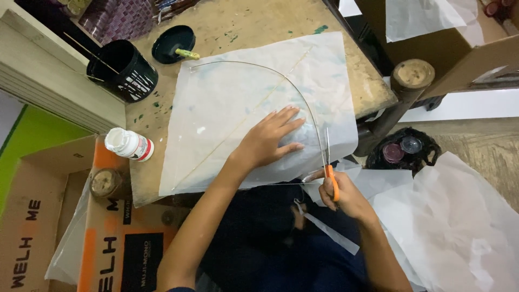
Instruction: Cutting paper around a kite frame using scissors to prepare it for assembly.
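My left hand (268, 139) lies flat, fingers spread, on a large sheet of thin white paper (232, 103) spread over a worn wooden table (254, 21). A thin stick runs diagonally under the paper and a bent thin stick (259, 67) arcs over it. My right hand (340, 194) grips orange-handled scissors (330, 162), blades pointing away along the paper's right side, near the arc's end. A cut strip of paper (330, 232) hangs below my right hand.
A black pot (123, 70) with thin sticks, a dark lid (173, 43) with a small tube, and a white glue bottle (130, 144) sit at the table's left. Cardboard boxes (113, 243) stand lower left. Loose white paper (459, 227) and a black bag (403, 151) lie right.
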